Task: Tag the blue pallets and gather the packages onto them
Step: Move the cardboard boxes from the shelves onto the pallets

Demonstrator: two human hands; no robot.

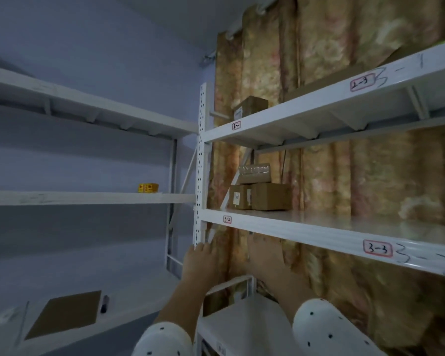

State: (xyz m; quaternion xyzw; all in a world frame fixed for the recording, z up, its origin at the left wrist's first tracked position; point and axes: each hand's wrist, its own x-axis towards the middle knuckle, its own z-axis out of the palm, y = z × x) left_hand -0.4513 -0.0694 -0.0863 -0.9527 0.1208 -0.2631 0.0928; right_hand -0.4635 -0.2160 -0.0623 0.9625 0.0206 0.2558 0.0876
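Two polka-dot sleeves enter from 6 o'clock as a person reaches both hands up toward a white shelving unit, the left hand with fingers straight near the perforated upright, the right hand spread flat just below the shelf edge marked 3-2; neither holds anything. The packages sit at 12 o'clock from the hands: two brown cardboard boxes side by side on that shelf, a flat carton and a clear-wrapped pack stacked on top. One more brown box stands on the shelf above, and a small yellow box lies at 9 o'clock on the neighbouring rack. The cartons look small, stiff and likely light; gripping opposite side faces, or lifting from underneath, should hold them, though the wrapped pack may be slippery and could slide off if the stack is taken whole. No blue pallets are in view.
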